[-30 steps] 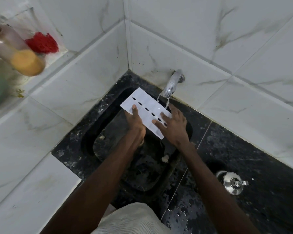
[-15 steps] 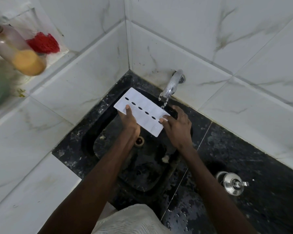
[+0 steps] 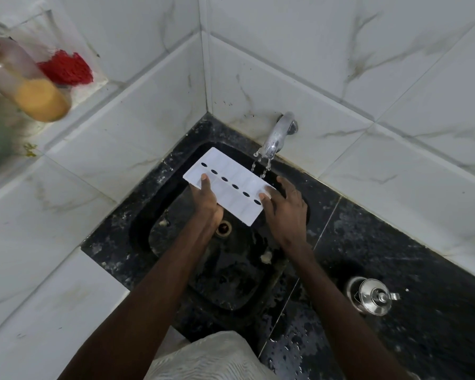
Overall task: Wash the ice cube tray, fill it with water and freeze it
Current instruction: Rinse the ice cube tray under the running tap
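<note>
ice cube tray [image 3: 232, 185] was mid frame over the sink [image 3: 137, 229], under the tap [image 3: 276, 137]. left hand [image 3: 206, 204] and right hand [image 3: 285, 212] pinched its short ends, thumbs on top, other fingers spread. prob light, stiff plastic, slippery wet imo, so grip the edges.

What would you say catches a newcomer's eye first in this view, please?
The white ice cube tray, held over the black sink by the left hand and right hand, stands out against the dark basin. Water runs from the chrome tap at the wall and falls by the tray's far edge. At the upper left, a red scrubber sits on a ledge behind a blurred bottle.
</note>
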The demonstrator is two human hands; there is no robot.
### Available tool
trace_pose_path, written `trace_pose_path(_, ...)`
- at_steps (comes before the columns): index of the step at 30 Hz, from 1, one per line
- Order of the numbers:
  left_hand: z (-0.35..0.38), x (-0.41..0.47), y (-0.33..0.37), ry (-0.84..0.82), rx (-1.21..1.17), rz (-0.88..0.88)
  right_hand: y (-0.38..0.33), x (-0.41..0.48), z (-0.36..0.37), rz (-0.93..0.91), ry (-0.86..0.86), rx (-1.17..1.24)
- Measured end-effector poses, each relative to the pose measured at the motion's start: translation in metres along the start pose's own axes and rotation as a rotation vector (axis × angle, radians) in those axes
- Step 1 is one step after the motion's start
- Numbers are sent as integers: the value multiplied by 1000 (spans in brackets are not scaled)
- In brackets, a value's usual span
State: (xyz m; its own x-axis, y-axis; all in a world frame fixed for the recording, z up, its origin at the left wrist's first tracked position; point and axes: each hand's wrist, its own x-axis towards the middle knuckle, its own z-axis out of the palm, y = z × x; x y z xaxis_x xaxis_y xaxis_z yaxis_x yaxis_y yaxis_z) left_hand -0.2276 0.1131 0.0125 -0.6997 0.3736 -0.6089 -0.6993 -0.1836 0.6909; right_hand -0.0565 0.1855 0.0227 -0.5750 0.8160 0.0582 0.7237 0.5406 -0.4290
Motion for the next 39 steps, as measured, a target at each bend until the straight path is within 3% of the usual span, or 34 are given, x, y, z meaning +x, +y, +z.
trace_pose_path(2, 0, 2, 3, 2, -1, 11, 2, -1, -1, -56, 7, -4)
trace_pose_path(13, -1, 6, 8, -32, 99, -64, 10, 12, 0, -202, -314, -62)
trace_pose_path(24, -8, -21, -12, -327, 218, -228, -17, 70, 6, -222, -471, -97)
trace_pose_path(31, -5, 9, 0, -143, 213, -194, -2, 37, 7, -253, -514, -2)
trace_pose_path(39, -6, 0, -12, -171, 227, -237, 9, 39, 1, -221, -569, -5)
